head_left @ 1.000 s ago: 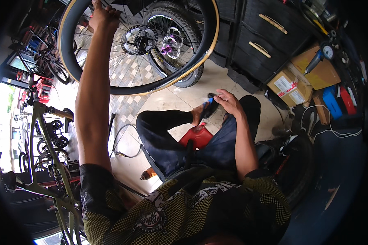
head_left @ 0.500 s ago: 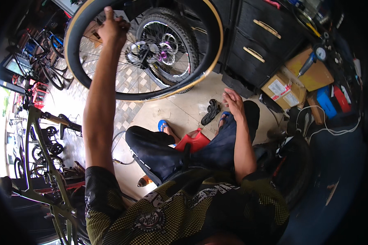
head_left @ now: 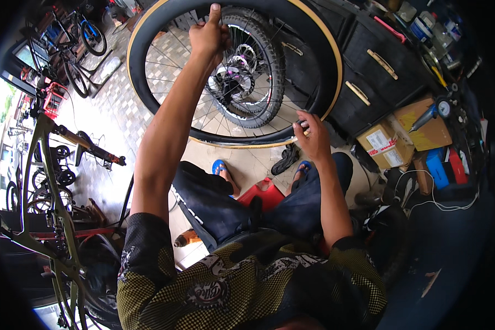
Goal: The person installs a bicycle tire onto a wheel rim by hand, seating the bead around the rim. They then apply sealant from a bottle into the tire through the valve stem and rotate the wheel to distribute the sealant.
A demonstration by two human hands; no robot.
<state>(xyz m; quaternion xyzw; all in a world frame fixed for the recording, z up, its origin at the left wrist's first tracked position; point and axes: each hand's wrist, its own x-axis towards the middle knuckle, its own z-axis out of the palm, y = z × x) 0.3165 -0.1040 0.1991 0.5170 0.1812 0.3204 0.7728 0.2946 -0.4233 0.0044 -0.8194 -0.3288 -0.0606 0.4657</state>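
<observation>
A bicycle wheel (head_left: pixel 142 71) with a deep black rim and a tan outer edge stands tilted in front of me. My left hand (head_left: pixel 208 41) is closed on its upper part, thumb pointing up along the rim; the other fingers are partly hidden. At the wheel's lower right edge, my right hand (head_left: pixel 313 137) has its thumb and fingers bent around the rim, a bit of pale yellow showing between them. Through the spokes, a second wheel with a knobby tyre (head_left: pixel 272 82) and disc rotors is visible behind.
A dark drawer cabinet (head_left: pixel 377 91) stands at the far right, near cardboard boxes (head_left: pixel 388 146) and a pressure gauge (head_left: pixel 444 108). A green bike frame (head_left: pixel 36 181) is on the left. A black crumpled item (head_left: pixel 285 159) lies between my feet, beyond a red object (head_left: pixel 261 195).
The wheel and my left hand have shifted right in the view. My right hand, earlier apart from the wheel with loose fingers, now reaches its lower right edge with fingers bent.
</observation>
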